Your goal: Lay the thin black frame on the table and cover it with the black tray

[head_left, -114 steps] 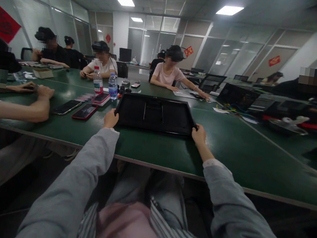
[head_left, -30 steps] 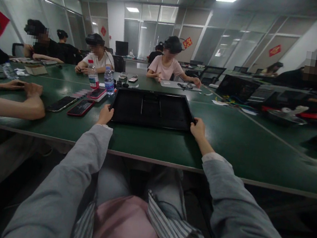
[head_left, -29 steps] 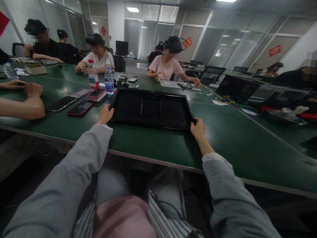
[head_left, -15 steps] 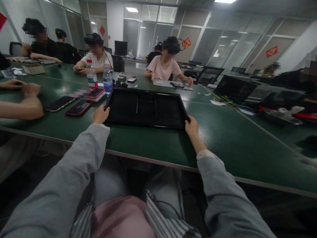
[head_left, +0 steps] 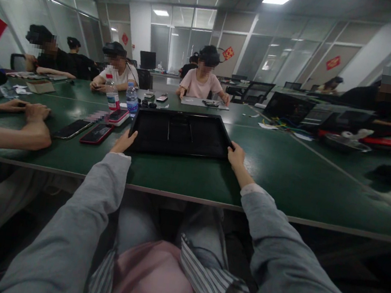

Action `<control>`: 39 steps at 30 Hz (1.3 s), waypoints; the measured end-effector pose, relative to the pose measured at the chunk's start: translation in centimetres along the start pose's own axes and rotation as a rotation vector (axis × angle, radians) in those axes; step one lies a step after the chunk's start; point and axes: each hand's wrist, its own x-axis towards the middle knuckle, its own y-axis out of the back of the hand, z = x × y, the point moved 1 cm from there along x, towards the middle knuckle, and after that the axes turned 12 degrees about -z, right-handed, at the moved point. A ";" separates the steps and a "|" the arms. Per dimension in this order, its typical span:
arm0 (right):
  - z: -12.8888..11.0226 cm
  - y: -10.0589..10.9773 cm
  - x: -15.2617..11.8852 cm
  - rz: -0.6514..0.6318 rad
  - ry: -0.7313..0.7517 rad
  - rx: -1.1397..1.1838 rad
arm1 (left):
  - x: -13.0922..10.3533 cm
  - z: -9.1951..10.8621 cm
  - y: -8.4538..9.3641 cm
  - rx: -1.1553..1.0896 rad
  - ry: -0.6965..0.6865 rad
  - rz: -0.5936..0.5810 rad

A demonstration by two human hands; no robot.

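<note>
A wide black rectangular panel [head_left: 182, 139] with a raised rim, like a monitor or a tray, lies on the green table in front of me. Two thin pale lines and a dark curved shape show on its inner face. My left hand [head_left: 123, 141] grips its left edge, thumb against the rim and the other fingers mostly hidden. At the right edge, my right hand [head_left: 237, 156] is closed on the rim near the front corner.
Left of the panel are a red-edged phone [head_left: 96, 133], a darker phone [head_left: 74, 128], a red-capped bottle [head_left: 112, 95] and a water bottle [head_left: 132, 99]. A co-worker's forearm [head_left: 31, 134] rests at left. A person in pink [head_left: 204, 81] sits opposite. Cables and a bowl [head_left: 346, 141] lie right.
My left hand has shifted a little on the left edge, its thumb now pointing more to the right. The panel has hardly moved. The person opposite has drawn a flat grey board slightly left.
</note>
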 end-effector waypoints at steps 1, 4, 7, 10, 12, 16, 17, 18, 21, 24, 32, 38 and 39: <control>0.1 0.0 0.1 0.005 0.003 0.004 | 0.0 0.0 0.0 -0.011 -0.002 -0.001; 0.3 -0.1 0.2 0.015 0.014 0.009 | 0.0 -0.1 0.0 -0.024 -0.006 0.025; 0.4 -0.2 0.2 0.017 0.015 -0.005 | 0.0 -0.1 -0.2 -0.010 -0.014 0.050; 0.1 -0.1 0.1 0.024 0.000 -0.026 | 0.1 -0.2 -0.3 0.011 -0.028 0.064; 0.0 0.0 0.0 0.020 0.010 -0.019 | 0.1 -0.1 -0.3 0.026 -0.026 0.076; -0.2 0.0 -0.1 0.003 0.031 -0.006 | -0.2 0.2 -0.2 0.069 -0.012 0.091; -0.2 0.0 -0.1 0.007 0.023 -0.011 | -0.3 0.3 -0.1 0.076 -0.010 0.091; -0.2 -0.1 -0.1 0.011 0.016 -0.016 | -0.4 0.3 -0.1 0.082 -0.007 0.091; -0.3 -0.2 -0.1 0.018 0.000 -0.019 | -0.9 0.6 0.0 0.094 0.010 0.082; -0.6 -0.1 -0.4 0.008 -0.010 -0.051 | -1.9 1.1 0.1 0.142 0.018 0.143; -6.0 -1.9 -3.1 0.163 0.189 -0.224 | -6.1 7.7 -3.3 0.323 -0.248 0.340; -12.2 -8.6 -5.8 -0.146 0.421 -0.237 | -6.2 11.3 -8.0 0.347 -0.417 0.177; -13.0 -9.4 -6.3 -0.211 0.457 -0.271 | -6.0 11.3 -8.3 0.356 -0.414 0.169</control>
